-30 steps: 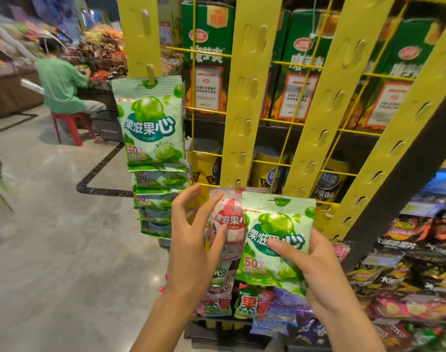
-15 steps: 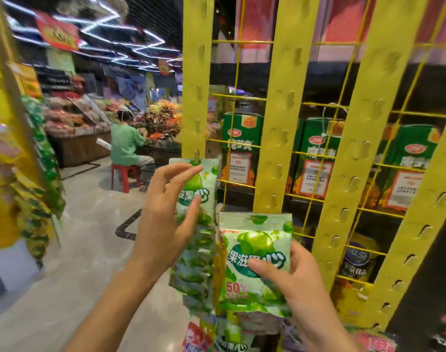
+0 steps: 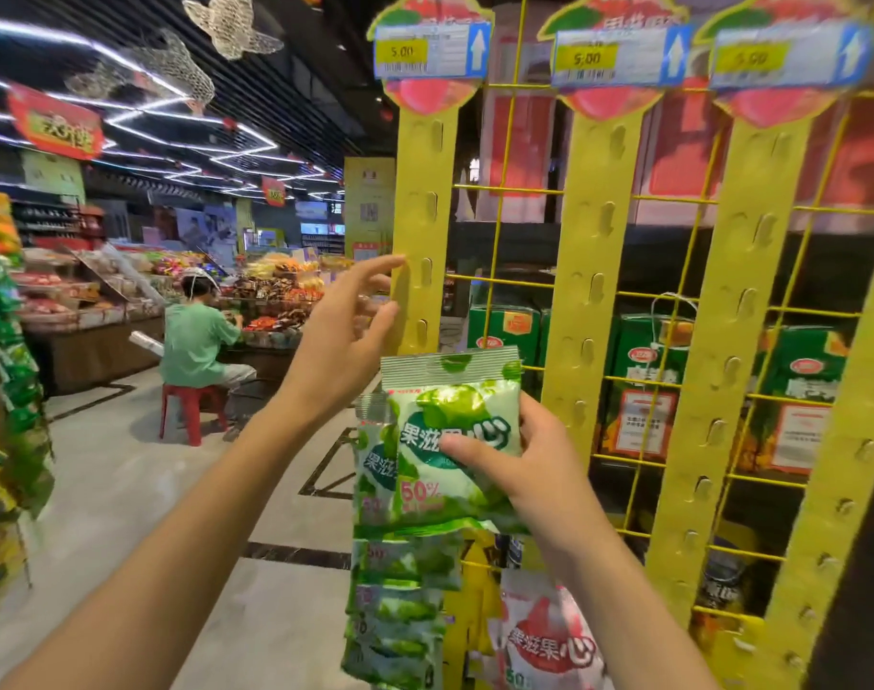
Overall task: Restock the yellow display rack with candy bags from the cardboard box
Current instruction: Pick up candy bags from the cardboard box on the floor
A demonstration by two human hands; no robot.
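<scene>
The yellow display rack stands in front of me, made of wire grid and vertical hook strips. My right hand holds a green candy bag just below the left strip, thumb across its front. Under it several green bags hang in a column, and a red bag hangs on the middle strip. My left hand is raised beside the left strip with fingers spread, its fingertips at the strip's edge, holding nothing. The cardboard box is out of view.
Green drink cartons sit on shelves behind the rack. Price tags top each strip. A person in a green shirt sits on a red stool at the left. Another rack of snack bags hangs at the far left.
My view has tilted up to the rack's top. My left hand left the hanging bags and rose to the left strip. My right hand lifted the green bag higher along that strip.
</scene>
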